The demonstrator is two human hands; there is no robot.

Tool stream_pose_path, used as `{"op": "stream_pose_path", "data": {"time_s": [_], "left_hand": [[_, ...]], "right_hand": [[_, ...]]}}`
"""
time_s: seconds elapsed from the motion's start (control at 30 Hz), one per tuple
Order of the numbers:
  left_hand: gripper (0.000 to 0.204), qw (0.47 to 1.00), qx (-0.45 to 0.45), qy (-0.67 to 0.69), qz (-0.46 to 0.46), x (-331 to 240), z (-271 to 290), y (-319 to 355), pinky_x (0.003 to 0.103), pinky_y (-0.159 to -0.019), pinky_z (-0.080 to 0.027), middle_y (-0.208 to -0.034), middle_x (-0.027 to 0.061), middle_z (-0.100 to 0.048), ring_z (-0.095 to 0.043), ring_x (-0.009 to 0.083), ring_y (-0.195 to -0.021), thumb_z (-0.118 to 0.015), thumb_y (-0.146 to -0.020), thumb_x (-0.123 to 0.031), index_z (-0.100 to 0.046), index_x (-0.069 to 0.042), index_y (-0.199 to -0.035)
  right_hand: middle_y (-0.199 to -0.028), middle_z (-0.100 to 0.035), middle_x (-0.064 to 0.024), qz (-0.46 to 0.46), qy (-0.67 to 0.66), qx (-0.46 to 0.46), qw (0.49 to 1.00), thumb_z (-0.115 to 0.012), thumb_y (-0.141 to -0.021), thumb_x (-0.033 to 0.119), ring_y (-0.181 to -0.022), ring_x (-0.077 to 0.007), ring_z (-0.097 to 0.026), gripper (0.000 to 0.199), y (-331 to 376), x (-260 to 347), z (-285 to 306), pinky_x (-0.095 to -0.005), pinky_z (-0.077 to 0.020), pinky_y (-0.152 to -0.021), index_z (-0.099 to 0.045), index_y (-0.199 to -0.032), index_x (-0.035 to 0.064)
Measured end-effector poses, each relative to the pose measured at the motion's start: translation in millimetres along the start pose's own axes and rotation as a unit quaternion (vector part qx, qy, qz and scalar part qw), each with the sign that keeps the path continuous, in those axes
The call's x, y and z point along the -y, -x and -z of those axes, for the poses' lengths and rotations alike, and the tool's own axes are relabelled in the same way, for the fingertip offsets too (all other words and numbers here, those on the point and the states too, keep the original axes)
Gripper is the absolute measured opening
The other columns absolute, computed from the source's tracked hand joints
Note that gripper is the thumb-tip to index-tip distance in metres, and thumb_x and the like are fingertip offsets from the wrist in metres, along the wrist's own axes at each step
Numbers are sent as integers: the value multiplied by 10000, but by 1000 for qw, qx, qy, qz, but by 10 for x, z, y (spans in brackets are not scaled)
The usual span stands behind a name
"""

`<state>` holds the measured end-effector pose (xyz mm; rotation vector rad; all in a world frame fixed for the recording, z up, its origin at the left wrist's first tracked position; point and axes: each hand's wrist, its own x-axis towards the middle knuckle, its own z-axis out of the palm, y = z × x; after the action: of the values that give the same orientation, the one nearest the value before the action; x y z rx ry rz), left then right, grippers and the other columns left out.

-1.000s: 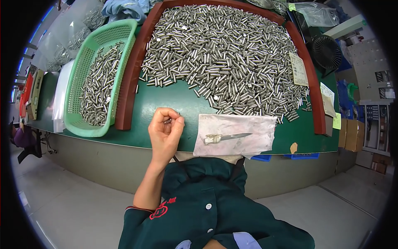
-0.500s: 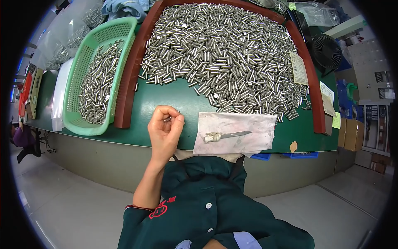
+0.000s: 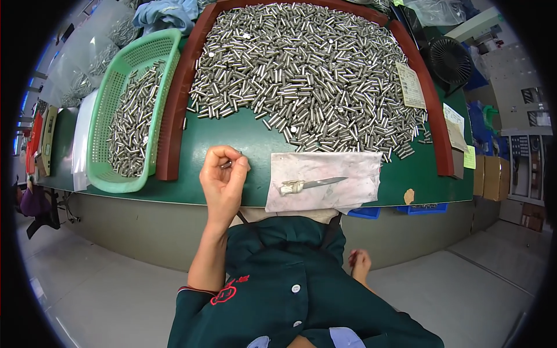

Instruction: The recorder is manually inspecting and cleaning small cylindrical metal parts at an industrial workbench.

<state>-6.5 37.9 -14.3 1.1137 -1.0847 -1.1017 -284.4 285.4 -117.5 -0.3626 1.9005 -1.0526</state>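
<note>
My left hand (image 3: 223,177) is raised over the green tabletop, fingers curled closed with the thumb pressed to them. A bit of a short metal pin (image 3: 225,165) shows within the curl; the fingers hide the rest. My right hand (image 3: 360,261) hangs low beside my body, below the table edge. It is small and blurred, so its fingers cannot be made out. Right of my left hand lies a pale, stained cloth (image 3: 354,194), with a knife (image 3: 319,182) on it whose handle is wrapped in white. Beyond spreads a broad heap of short metal pins (image 3: 301,69).
On the left stands a green perforated basket (image 3: 116,184) partly filled with pins. Dark red rails (image 3: 170,136) border the heap. Paper slips (image 3: 411,87) rest along the right rail, near a black fan (image 3: 449,61). Blue bins (image 3: 426,209) show under the table's front edge.
My right hand has come into view at the lower right, beside my body. The left hand stays closed over the same part of the table. The whole view has shifted slightly.
</note>
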Motion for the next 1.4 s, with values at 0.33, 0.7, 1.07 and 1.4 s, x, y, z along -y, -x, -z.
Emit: {"op": "stream_pose_path", "data": {"time_s": [0.33,0.7,1.07,1.4], "left_hand": [[147,946,70,248,196,-179,-57,-233,211,-521,-326,-718,60,-489,-387,82,-595,-422,-848,-78,-471,-12,-970],[162,979,88,117,141,-220,-225,-240,187,-443,-205,-576,-47,-326,-262,34,-486,-458,-868,-142,-484,-21,-764],[160,993,-77,-85,-30,-10,-10,-90,175,-448,-178,-580,-58,-364,-263,10,-503,-465,-870,-102,-521,-2,-759],[150,995,-76,-63,-35,50,8,-88,173,-449,-207,-635,-39,-433,-283,9,-516,-476,-866,-109,-525,-8,-766]], "right_hand": [[-646,-521,-59,672,147,176,704,-645,-579,-44,-535,-206,-470,162,-16,2360,-1235,-287,-366,-474,-590,-719,16],[-607,-296,10,709,-181,222,645,-433,-859,223,-587,-132,-266,254,150,3133,-768,-285,-223,-517,-372,-645,101],[-873,-613,-95,59,-343,886,306,-491,-796,34,-807,-117,-543,240,1385,2819,-1700,-221,-405,-715,-569,-1008,-45],[-839,-600,39,-107,-238,922,285,-494,-776,185,-745,-41,-490,279,1661,2892,-1878,-174,-328,-592,-610,-1001,67]]}}
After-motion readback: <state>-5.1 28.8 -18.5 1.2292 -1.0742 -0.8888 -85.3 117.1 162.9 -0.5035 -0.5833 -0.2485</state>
